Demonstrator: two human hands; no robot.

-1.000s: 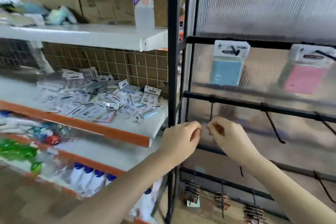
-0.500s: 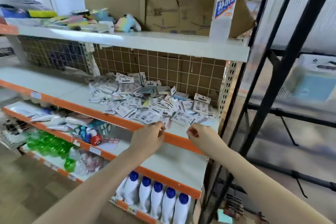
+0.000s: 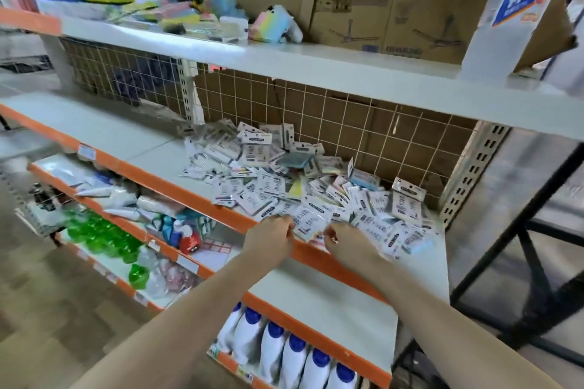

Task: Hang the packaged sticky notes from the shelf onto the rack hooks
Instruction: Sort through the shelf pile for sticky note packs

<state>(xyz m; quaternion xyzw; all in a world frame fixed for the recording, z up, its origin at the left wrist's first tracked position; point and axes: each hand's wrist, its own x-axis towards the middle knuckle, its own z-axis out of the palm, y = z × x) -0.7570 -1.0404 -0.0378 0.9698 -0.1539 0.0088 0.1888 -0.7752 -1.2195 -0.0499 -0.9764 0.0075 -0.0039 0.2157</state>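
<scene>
a white shelving unit (image 3: 316, 60) with orange front edges stands in tiers, backed by a pale wire grid (image 3: 347, 123) over brown board. cardboard boxes (image 3: 363, 0) crowd the top tier. the floor (image 3: 47, 309) is brownish wood-look. a black metal frame (image 3: 521, 230) stands at right.

Barely anything on those shelves was readable

The bottle (image 3: 512, 22) at the top right had a blue label with big white Chinese characters, too blurred to make out. The cardboard box (image 3: 392, 6) behind it carried dark print low on its front, smeared beyond reading. The sticky note packs (image 3: 309, 189) had white cards with small print and barcodes, all too tiny, same for the orange-edge price tags (image 3: 87, 151).
</scene>
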